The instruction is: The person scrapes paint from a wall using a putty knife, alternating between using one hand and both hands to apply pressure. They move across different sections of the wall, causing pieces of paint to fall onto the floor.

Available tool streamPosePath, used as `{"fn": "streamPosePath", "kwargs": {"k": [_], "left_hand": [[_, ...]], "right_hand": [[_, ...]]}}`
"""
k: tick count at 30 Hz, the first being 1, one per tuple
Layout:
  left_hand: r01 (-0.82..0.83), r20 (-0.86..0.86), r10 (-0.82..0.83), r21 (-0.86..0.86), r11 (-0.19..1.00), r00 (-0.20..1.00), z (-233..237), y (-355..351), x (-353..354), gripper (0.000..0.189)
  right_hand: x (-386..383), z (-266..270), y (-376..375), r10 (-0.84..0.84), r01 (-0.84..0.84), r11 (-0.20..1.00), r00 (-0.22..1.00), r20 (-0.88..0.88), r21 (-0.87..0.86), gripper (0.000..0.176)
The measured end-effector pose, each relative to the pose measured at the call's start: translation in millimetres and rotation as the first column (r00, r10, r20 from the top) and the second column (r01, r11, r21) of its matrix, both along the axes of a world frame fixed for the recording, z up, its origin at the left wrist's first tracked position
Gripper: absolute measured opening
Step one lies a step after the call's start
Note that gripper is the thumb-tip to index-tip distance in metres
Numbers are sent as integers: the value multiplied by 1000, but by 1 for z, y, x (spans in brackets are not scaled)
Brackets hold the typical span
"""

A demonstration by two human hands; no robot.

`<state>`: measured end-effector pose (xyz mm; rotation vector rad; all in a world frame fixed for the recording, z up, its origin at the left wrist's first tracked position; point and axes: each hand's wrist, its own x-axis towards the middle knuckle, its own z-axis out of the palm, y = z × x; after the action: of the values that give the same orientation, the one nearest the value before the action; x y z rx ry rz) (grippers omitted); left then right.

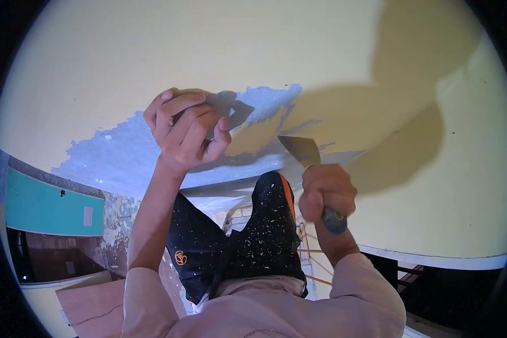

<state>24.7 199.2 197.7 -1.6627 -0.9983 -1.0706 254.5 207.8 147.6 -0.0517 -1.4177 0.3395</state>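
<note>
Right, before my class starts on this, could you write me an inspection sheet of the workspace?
Surface: pale yellow wall, ragged-edged blue-grey patch showing.
Job's things: scraper, its blade up near the patch; contact cannot be told.
Clutter: pale flecks scattered over the dark trousers.
Hands: right hand grips the scraper; left hand loosely curled, nothing visible in it.
Cables: nothing seen.
Surroundings: teal panel and brown board, both at left.
</note>
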Motion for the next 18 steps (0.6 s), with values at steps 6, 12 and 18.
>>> {"fn": "streamPosePath", "kwargs": {"k": [6, 12, 18], "left_hand": [[-32, 23, 32, -8, 999, 999, 0, 0, 0, 13], [-29, 4, 29, 5, 1000, 1000, 1, 1, 0, 12], [-22, -9, 22, 8, 1000, 1000, 1, 0, 1, 11]], "right_hand": [[48, 3, 10, 106, -93, 994, 945, 308, -58, 22], [22, 15, -13, 134, -167, 957, 980, -150, -237, 30], [2, -15, 3, -336, 468, 830, 853, 399, -304, 23]]}}
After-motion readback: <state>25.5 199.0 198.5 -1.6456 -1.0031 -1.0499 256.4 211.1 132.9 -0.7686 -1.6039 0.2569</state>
